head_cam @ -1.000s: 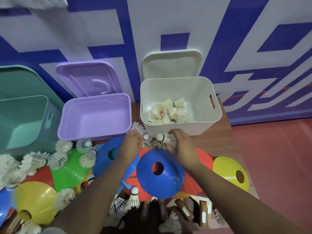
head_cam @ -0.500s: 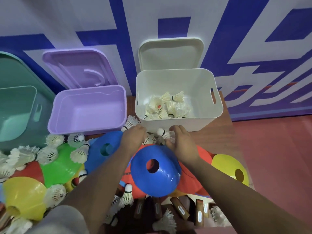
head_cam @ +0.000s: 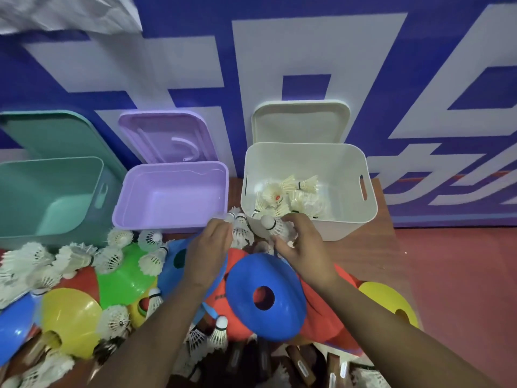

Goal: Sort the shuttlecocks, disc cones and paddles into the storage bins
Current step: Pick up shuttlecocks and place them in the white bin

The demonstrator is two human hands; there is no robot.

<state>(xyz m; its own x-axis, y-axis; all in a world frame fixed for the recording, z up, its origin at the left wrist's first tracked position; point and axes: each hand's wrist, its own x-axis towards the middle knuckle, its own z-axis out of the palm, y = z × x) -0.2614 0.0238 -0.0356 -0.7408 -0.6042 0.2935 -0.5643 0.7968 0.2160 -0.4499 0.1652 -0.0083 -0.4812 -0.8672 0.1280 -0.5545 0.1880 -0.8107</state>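
My left hand (head_cam: 208, 249) grips a small bunch of white shuttlecocks (head_cam: 240, 228) just in front of the white bin (head_cam: 347, 219). My right hand (head_cam: 300, 243) holds another shuttlecock (head_cam: 275, 225) by its feathers, cork end up, at the bin's front wall. Several shuttlecocks (head_cam: 291, 194) lie inside the white bin. A blue disc cone (head_cam: 265, 295) sits below both hands on red cones. More shuttlecocks (head_cam: 70, 256) and green (head_cam: 123, 278), yellow (head_cam: 70, 312) and blue cones crowd the left. Dark paddles (head_cam: 296, 365) lie at the bottom.
An empty purple bin (head_cam: 170, 222) with its lid propped behind stands left of the white bin. A teal bin (head_cam: 50, 197) stands at far left. A yellow cone (head_cam: 389, 303) lies at the table's right edge, with red floor beyond. A blue-and-white wall backs the bins.
Both hands have lifted from the table with shuttlecocks in them and risen toward the white bin's front rim. The view has shifted slightly.
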